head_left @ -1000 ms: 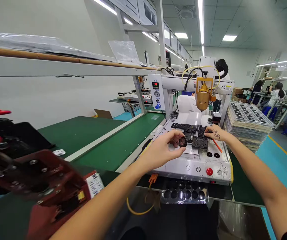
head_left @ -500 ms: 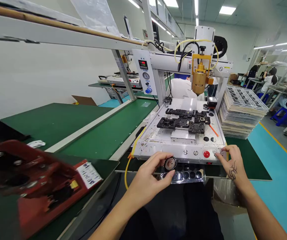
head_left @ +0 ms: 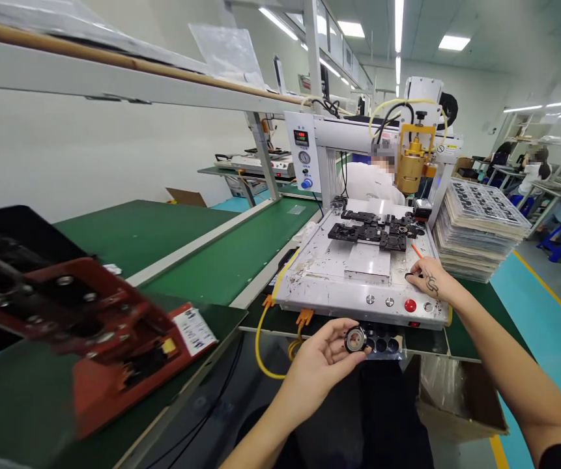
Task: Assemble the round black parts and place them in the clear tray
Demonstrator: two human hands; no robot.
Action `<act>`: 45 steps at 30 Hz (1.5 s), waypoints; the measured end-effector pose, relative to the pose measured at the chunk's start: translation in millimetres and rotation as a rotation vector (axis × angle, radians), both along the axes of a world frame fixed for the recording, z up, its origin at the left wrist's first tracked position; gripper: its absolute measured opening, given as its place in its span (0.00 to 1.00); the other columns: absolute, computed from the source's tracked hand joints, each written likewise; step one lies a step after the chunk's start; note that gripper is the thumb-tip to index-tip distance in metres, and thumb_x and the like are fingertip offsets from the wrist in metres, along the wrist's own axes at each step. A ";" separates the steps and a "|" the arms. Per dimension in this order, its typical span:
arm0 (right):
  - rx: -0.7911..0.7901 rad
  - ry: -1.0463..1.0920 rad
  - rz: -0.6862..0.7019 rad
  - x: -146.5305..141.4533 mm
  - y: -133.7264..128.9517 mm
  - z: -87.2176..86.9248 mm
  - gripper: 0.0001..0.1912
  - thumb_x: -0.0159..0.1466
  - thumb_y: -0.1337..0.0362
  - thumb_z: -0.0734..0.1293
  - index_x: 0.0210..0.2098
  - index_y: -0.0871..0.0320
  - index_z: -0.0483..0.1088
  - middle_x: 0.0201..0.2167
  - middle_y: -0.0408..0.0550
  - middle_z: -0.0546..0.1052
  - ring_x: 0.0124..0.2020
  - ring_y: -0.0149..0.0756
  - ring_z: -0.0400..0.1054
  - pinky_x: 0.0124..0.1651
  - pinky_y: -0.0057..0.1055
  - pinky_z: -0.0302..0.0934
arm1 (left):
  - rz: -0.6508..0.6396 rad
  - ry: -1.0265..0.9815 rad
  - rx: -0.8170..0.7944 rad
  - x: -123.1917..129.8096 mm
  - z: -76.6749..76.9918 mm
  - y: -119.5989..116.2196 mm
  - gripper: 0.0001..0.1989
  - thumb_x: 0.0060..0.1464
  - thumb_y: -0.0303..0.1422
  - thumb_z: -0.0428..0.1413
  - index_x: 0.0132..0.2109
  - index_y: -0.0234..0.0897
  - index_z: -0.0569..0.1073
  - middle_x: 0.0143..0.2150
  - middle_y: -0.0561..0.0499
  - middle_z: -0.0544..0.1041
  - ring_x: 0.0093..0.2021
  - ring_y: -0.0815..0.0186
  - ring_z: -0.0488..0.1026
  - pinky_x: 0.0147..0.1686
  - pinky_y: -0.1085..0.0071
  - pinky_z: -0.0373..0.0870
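Note:
Between thumb and fingers, my left hand (head_left: 326, 355) holds a round black part with a pale centre (head_left: 356, 339), in front of the machine's front edge. My right hand (head_left: 429, 279) is closed at the right side of the white machine bed (head_left: 304, 277), its fingertips on a small black disc (head_left: 411, 276). An orange stick (head_left: 416, 251) lies just beyond those fingers. Black fixtures (head_left: 368, 229) sit on the bed below the brass-coloured head (head_left: 411, 170). Under my left hand's part, a clear sheet with dark discs (head_left: 388, 346) is partly hidden.
A red press (head_left: 109, 365) stands at the left. To the right of the machine is a tall stack of trays (head_left: 475, 228). An open cardboard box (head_left: 460, 417) is below the table edge. Yellow cable (head_left: 259, 345) hangs at the front. Other people sit farther back.
My right hand has left the front-panel buttons and moved onto the bed, at a black disc. The fixtures have shifted back on the bed. The view has turned somewhat left.

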State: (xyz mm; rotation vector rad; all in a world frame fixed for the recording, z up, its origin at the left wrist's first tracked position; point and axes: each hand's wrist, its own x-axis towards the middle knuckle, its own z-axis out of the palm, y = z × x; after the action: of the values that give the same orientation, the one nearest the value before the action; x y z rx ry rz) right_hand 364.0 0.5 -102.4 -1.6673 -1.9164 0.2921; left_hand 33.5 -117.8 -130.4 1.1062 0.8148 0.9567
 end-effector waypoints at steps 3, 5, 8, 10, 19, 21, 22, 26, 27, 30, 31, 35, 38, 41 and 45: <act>-0.065 0.043 0.003 0.6 1.7 5.8 0.09 0.58 0.62 0.76 0.30 0.56 0.73 0.31 0.52 0.77 0.40 0.50 0.73 0.43 0.39 0.64 | 0.023 -0.048 -0.040 -2.4 0.4 -4.1 0.27 0.47 0.34 0.77 0.52 0.39 0.75 0.47 0.48 0.85 0.49 0.56 0.87 0.55 0.64 0.81; -0.102 0.092 0.016 -0.8 -9.4 11.0 0.08 0.62 0.60 0.74 0.33 0.56 0.73 0.29 0.49 0.77 0.34 0.45 0.72 0.37 0.36 0.63 | 0.034 -0.072 -0.072 -3.9 0.3 -6.8 0.28 0.46 0.33 0.78 0.52 0.39 0.75 0.47 0.47 0.86 0.50 0.54 0.87 0.55 0.63 0.81; -0.165 0.194 0.085 -12.7 -43.0 14.5 0.12 0.68 0.53 0.71 0.38 0.55 0.72 0.29 0.46 0.79 0.29 0.39 0.71 0.32 0.34 0.63 | 0.050 -0.109 -0.136 -4.8 -2.7 -13.0 0.31 0.44 0.31 0.79 0.53 0.39 0.75 0.48 0.44 0.87 0.53 0.52 0.86 0.58 0.59 0.80; -0.219 0.369 0.165 -28.6 -72.4 11.5 0.15 0.69 0.49 0.71 0.40 0.54 0.71 0.30 0.45 0.80 0.30 0.38 0.73 0.33 0.33 0.66 | 0.056 -0.142 -0.179 -4.6 -6.3 -19.1 0.33 0.43 0.30 0.79 0.55 0.38 0.76 0.49 0.42 0.87 0.54 0.50 0.85 0.59 0.58 0.80; -0.351 0.871 0.146 -99.2 -146.3 -24.2 0.20 0.65 0.44 0.76 0.42 0.53 0.79 0.21 0.40 0.75 0.21 0.35 0.69 0.27 0.34 0.67 | 0.072 -0.284 -0.327 -5.4 -21.7 -40.5 0.27 0.56 0.44 0.73 0.56 0.33 0.80 0.49 0.37 0.87 0.56 0.46 0.84 0.61 0.49 0.78; -0.352 0.886 0.145 -105.4 -147.3 -28.6 0.19 0.64 0.45 0.77 0.43 0.54 0.81 0.21 0.41 0.76 0.22 0.35 0.70 0.29 0.35 0.69 | 0.072 -0.296 -0.335 -6.0 -24.0 -42.4 0.27 0.57 0.45 0.73 0.56 0.33 0.80 0.50 0.37 0.87 0.56 0.45 0.84 0.61 0.48 0.78; -0.359 0.892 0.150 -107.7 -147.5 -30.1 0.19 0.64 0.46 0.77 0.43 0.54 0.82 0.21 0.42 0.77 0.22 0.36 0.71 0.30 0.35 0.70 | 0.075 -0.301 -0.338 -6.2 -24.8 -43.3 0.27 0.57 0.45 0.72 0.57 0.33 0.80 0.50 0.36 0.87 0.56 0.46 0.84 0.61 0.48 0.78; -0.417 0.981 0.132 -113.0 -149.4 -36.0 0.21 0.60 0.48 0.81 0.46 0.54 0.81 0.28 0.45 0.81 0.25 0.38 0.76 0.31 0.38 0.74 | 0.103 -0.319 -0.340 -6.6 -27.1 -47.1 0.28 0.57 0.45 0.73 0.58 0.34 0.81 0.52 0.37 0.87 0.54 0.48 0.85 0.62 0.48 0.78; -0.453 1.007 0.124 -113.2 -150.2 -38.5 0.21 0.59 0.48 0.82 0.44 0.55 0.81 0.28 0.45 0.82 0.25 0.39 0.77 0.31 0.38 0.75 | 0.107 -0.324 -0.337 -6.6 -27.5 -48.1 0.28 0.57 0.45 0.73 0.58 0.34 0.81 0.52 0.38 0.87 0.54 0.49 0.85 0.62 0.48 0.78; -0.575 1.068 0.106 -111.3 -153.2 -48.5 0.20 0.57 0.49 0.83 0.37 0.55 0.78 0.22 0.44 0.80 0.23 0.39 0.77 0.33 0.39 0.77 | 0.106 -0.334 -0.319 -7.0 -28.8 -51.5 0.27 0.58 0.44 0.72 0.59 0.35 0.81 0.52 0.39 0.87 0.55 0.49 0.84 0.62 0.47 0.78; -0.599 1.086 0.100 -110.0 -154.5 -51.9 0.20 0.57 0.49 0.84 0.36 0.55 0.77 0.21 0.43 0.80 0.22 0.39 0.77 0.34 0.39 0.77 | 0.105 -0.335 -0.314 -7.3 -29.1 -52.5 0.26 0.59 0.44 0.71 0.59 0.35 0.81 0.53 0.39 0.87 0.56 0.48 0.84 0.62 0.47 0.78; -0.637 1.113 0.097 -104.6 -160.7 -57.8 0.19 0.62 0.49 0.81 0.38 0.55 0.77 0.24 0.44 0.81 0.26 0.39 0.78 0.37 0.38 0.77 | 0.099 -0.339 -0.316 -8.4 -29.5 -55.7 0.25 0.60 0.44 0.70 0.60 0.36 0.81 0.53 0.39 0.86 0.57 0.47 0.83 0.63 0.45 0.77; -0.675 1.111 0.117 -103.8 -163.4 -53.1 0.18 0.64 0.48 0.80 0.37 0.55 0.76 0.25 0.44 0.81 0.26 0.38 0.77 0.37 0.36 0.75 | 0.096 -0.360 -0.326 -9.0 -29.6 -57.1 0.25 0.60 0.44 0.71 0.59 0.36 0.82 0.53 0.40 0.86 0.56 0.47 0.83 0.63 0.45 0.77; -0.730 1.121 0.146 -106.2 -164.1 -47.7 0.21 0.63 0.45 0.80 0.34 0.54 0.74 0.22 0.43 0.78 0.23 0.36 0.73 0.32 0.34 0.71 | 0.079 -0.376 -0.335 -8.8 -30.0 -58.1 0.24 0.60 0.43 0.71 0.58 0.37 0.82 0.53 0.40 0.86 0.55 0.48 0.84 0.62 0.46 0.78; -0.772 1.067 0.170 -109.2 -165.1 -47.3 0.22 0.64 0.43 0.77 0.32 0.54 0.72 0.19 0.40 0.74 0.19 0.33 0.66 0.25 0.31 0.62 | 0.071 -0.373 -0.332 -8.0 -31.6 -59.1 0.23 0.61 0.42 0.70 0.59 0.37 0.82 0.53 0.40 0.86 0.55 0.48 0.84 0.62 0.46 0.78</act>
State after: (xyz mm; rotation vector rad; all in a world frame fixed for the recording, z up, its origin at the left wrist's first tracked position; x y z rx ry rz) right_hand 254.8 -164.6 -149.6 -1.2547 -1.1208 1.7487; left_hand 25.5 -176.9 -162.0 0.5920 0.6771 1.0059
